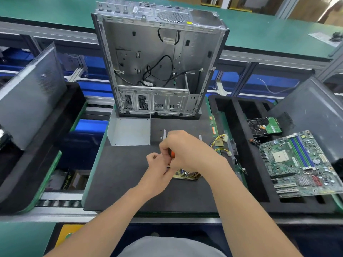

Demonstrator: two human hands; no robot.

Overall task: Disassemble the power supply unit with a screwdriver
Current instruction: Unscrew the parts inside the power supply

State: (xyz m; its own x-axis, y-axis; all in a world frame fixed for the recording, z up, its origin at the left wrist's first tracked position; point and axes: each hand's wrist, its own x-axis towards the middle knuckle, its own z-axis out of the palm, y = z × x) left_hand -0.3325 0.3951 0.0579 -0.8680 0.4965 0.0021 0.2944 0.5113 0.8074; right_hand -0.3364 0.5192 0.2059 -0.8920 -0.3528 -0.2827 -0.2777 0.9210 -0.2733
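My right hand (185, 151) grips a screwdriver with an orange and black handle (172, 154), held over the power supply's circuit board (186, 174) on the dark mat (120, 182). Most of the board is hidden under my hands. My left hand (157, 168) is curled beside the screwdriver shaft, fingers pinching something small and dark at the tip; I cannot make out what it is. The power supply's grey metal cover (130, 131) lies on the mat behind my hands. A bundle of yellow and black power wires (220, 140) trails to the right.
An empty computer case (157, 62) stands upright at the back of the mat. A black foam tray (241, 154) on the right holds a motherboard (300, 164) and a hard drive (265, 127). Grey side panels (31, 97) lean at left and at right.
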